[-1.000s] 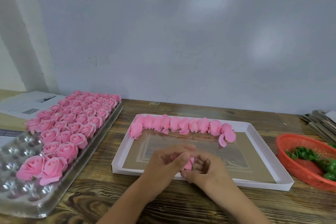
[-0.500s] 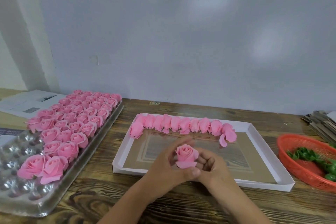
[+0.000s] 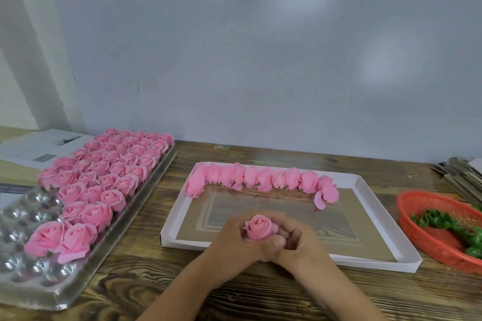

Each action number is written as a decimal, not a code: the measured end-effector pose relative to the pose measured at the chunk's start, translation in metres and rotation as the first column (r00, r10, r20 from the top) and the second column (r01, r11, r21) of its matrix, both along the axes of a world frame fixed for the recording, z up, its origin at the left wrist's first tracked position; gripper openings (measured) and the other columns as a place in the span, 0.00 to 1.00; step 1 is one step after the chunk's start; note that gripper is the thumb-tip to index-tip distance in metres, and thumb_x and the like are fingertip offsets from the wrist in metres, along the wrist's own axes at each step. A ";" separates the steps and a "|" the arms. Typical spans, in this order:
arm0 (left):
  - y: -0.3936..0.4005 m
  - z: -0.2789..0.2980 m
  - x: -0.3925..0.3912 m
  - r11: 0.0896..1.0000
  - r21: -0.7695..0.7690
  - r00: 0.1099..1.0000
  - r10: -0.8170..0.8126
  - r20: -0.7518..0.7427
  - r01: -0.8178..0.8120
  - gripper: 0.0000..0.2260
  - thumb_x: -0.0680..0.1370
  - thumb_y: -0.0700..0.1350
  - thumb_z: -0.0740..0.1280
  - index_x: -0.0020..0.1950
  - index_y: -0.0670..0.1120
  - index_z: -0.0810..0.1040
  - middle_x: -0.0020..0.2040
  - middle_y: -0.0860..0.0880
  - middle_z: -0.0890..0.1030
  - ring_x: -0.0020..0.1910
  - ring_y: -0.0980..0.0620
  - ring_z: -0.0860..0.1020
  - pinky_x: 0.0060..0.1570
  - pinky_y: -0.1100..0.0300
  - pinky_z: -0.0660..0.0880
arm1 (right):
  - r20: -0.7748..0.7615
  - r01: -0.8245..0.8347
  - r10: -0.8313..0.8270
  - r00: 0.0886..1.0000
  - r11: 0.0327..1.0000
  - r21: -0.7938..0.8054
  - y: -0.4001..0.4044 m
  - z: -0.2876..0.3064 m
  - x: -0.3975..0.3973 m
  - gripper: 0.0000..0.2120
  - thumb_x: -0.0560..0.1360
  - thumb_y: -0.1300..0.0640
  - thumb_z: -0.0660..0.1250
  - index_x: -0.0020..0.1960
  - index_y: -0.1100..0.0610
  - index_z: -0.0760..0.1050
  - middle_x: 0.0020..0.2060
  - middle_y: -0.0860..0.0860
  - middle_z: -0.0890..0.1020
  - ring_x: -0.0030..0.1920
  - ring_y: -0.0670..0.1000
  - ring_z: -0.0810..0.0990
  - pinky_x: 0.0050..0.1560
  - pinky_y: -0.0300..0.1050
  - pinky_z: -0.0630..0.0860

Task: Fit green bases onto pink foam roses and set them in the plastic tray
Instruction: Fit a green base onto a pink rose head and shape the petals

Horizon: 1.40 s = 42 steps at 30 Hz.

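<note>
Over the white cardboard box lid (image 3: 386,219), both hands, left (image 3: 234,240) and right (image 3: 300,242), clasped one pink foam rose (image 3: 258,227); squeezing harder risked crushing its soft petals.

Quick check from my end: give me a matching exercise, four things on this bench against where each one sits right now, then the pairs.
Things:
1. held rose
2. green bases
3. row of unfitted roses
4. finished roses

Places:
A. in the orange basket, far right
B. in the clear plastic tray, left
C. between left hand and right hand
D. along the back of the white cardboard tray

Pairs: 1-C, 2-A, 3-D, 4-B
</note>
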<state>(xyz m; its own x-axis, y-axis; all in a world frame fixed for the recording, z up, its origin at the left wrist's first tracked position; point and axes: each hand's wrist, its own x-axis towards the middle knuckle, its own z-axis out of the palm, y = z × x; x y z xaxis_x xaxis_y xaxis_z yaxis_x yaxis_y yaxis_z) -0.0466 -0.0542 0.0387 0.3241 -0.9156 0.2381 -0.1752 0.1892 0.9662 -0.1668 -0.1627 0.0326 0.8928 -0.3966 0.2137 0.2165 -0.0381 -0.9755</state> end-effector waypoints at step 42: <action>0.220 0.074 0.152 0.614 0.183 0.625 0.655 0.424 -0.768 0.16 0.63 0.59 0.75 0.49 0.58 0.84 0.42 0.54 0.87 0.42 0.47 0.86 0.45 0.50 0.82 | 0.003 0.196 -0.197 0.980 0.980 0.033 -0.013 -0.017 0.003 0.27 0.74 0.77 0.63 0.64 0.52 0.74 0.50 0.51 0.83 0.46 0.53 0.82 0.38 0.44 0.79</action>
